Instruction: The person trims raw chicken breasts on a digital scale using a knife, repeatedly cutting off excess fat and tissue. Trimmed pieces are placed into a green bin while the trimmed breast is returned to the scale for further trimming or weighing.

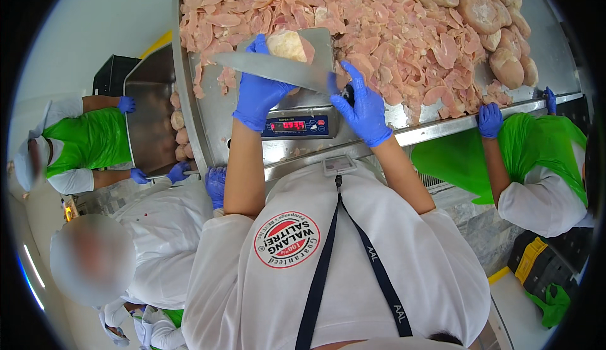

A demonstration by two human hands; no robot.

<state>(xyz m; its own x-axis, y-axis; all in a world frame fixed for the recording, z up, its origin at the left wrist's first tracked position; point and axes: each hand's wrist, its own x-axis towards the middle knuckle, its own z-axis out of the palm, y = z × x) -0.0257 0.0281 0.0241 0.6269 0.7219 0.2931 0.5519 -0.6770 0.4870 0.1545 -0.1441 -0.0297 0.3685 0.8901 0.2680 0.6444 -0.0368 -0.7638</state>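
My left hand (262, 97), in a blue glove, is closed on a pale meat chunk (286, 46) over the steel platform of a digital scale (320, 44). My right hand (366, 111), gloved too, grips the black handle of a large knife (271, 67). Its wide blade points left, passing across the front of the meat and over my left hand, and hides part of both. Whether the chunk rests on the platform or is held just above it, I cannot tell. The scale's blue panel (291, 126), with a lit red display, sits between my wrists.
Thin pink meat slices (404, 53) heap on the steel table (218, 145) behind and beside the scale; whole meat lumps (483, 14) lie at the far right. A co-worker's gloved hand (489, 121) touches the right edge. A steel bin (148, 88) with lumps and more people are left.
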